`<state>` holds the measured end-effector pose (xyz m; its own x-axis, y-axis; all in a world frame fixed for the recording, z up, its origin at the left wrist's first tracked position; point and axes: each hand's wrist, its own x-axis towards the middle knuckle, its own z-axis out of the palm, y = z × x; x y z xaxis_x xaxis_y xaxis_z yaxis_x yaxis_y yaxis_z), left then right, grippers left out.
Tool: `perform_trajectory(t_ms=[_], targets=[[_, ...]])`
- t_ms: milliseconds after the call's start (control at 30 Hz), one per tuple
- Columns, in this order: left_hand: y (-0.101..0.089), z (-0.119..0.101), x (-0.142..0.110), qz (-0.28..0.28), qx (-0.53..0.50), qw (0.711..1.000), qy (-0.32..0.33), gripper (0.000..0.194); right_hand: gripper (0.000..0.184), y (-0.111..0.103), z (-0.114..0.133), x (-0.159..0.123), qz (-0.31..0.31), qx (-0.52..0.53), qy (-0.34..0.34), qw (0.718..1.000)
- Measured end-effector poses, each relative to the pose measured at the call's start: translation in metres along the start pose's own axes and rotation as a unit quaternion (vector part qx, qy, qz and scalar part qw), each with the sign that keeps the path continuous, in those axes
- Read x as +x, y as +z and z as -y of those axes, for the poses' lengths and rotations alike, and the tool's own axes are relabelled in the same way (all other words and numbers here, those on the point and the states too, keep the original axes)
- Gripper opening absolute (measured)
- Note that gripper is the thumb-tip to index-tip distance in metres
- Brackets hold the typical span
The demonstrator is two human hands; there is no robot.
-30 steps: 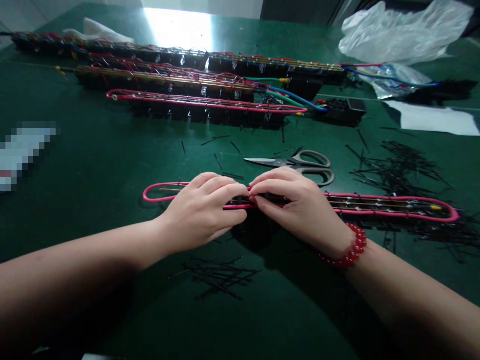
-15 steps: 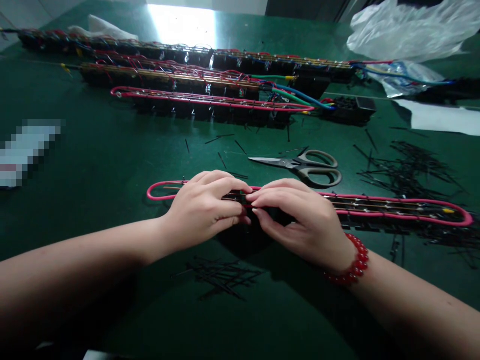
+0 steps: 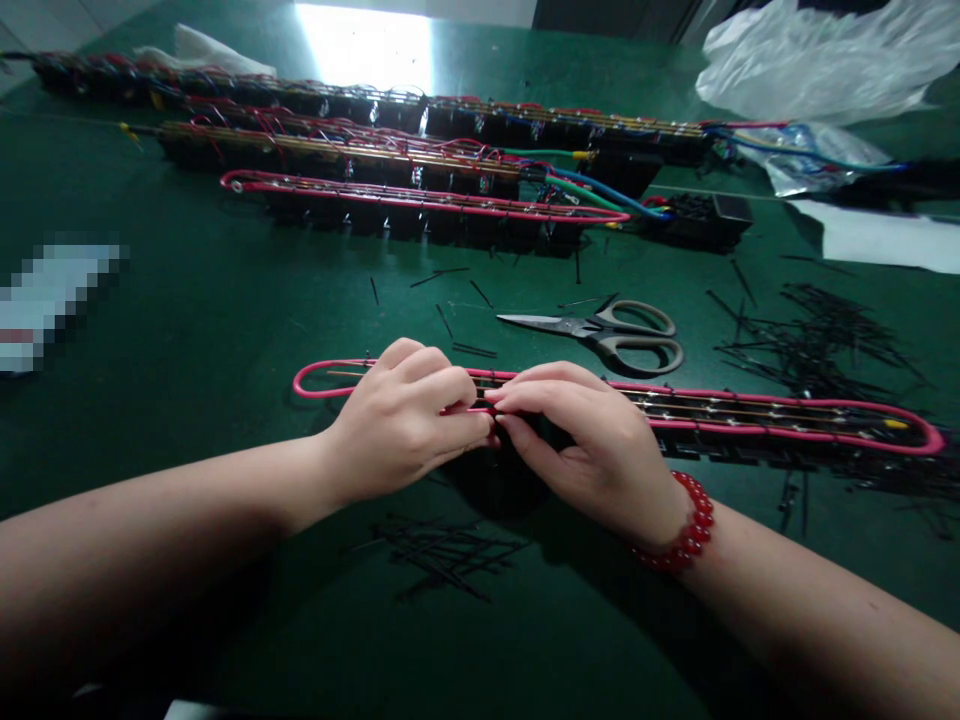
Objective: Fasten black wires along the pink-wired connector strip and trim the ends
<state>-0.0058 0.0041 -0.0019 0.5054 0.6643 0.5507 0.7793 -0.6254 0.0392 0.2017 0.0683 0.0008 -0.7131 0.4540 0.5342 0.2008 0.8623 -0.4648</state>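
Observation:
A long black strip assembly (image 3: 712, 408) lies crosswise in front of me, with brass-coloured rods and a pink-red cable (image 3: 825, 442) looped round it. Small black ties hold the cable at intervals. My left hand (image 3: 409, 425) is closed over the strip's left half, its thumb and curled fingers gripping the near run of cable. Close beside it, my right hand (image 3: 589, 440), with a red bead bracelet (image 3: 694, 525) at the wrist, pinches at the same spot. Whatever lies between the right fingertips is hidden. Scissors (image 3: 592, 328) rest just beyond the hands, blades pointing left.
Loose black cable ties (image 3: 450, 555) lie nearer me, and a larger pile of ties (image 3: 817, 335) is at right. Several wired strips (image 3: 420, 205) stretch across the back. Plastic bags (image 3: 825, 60) and white paper (image 3: 889, 235) sit at far right; a blurred-out item (image 3: 45, 310) at left.
My left fingers have curled in and drawn back from the far side of the strip. The right hand has shifted slightly left. The strip stays nearly in place.

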Motion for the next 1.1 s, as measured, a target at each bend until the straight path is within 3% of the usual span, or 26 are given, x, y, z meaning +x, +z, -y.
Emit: perform_trajectory(t_ms=[167, 400, 600, 833, 1100], targets=[[-0.0007, -0.0030, -0.0005, -0.003, 0.004, 0.998, 0.058, 0.018, 0.012, 0.0012, -0.0019, -0.0003, 0.005, -0.002, -0.008, 1.000], [0.0009, -0.0031, -0.0027, 0.019, -0.120, 0.992, -0.024, 0.012, 0.011, 0.0003, -0.0014, 0.0006, 0.009, -0.001, 0.007, 1.000], [0.0025, -0.0031, -0.0031, 0.043, -0.097, 0.994, -0.007, 0.015, 0.011, 0.0004, -0.0027, 0.0007, 0.006, -0.004, 0.019, 1.000], [0.0036, -0.0033, -0.0021, -0.005, -0.075, 0.992, -0.101, 0.016, 0.009, 0.0000, -0.0014, 0.0017, 0.001, 0.008, 0.024, 1.000], [0.0041, -0.0037, -0.0016, -0.001, -0.083, 0.986, -0.142, 0.017, 0.014, 0.0003, -0.0030, 0.0005, 0.005, 0.004, 0.011, 1.000]])
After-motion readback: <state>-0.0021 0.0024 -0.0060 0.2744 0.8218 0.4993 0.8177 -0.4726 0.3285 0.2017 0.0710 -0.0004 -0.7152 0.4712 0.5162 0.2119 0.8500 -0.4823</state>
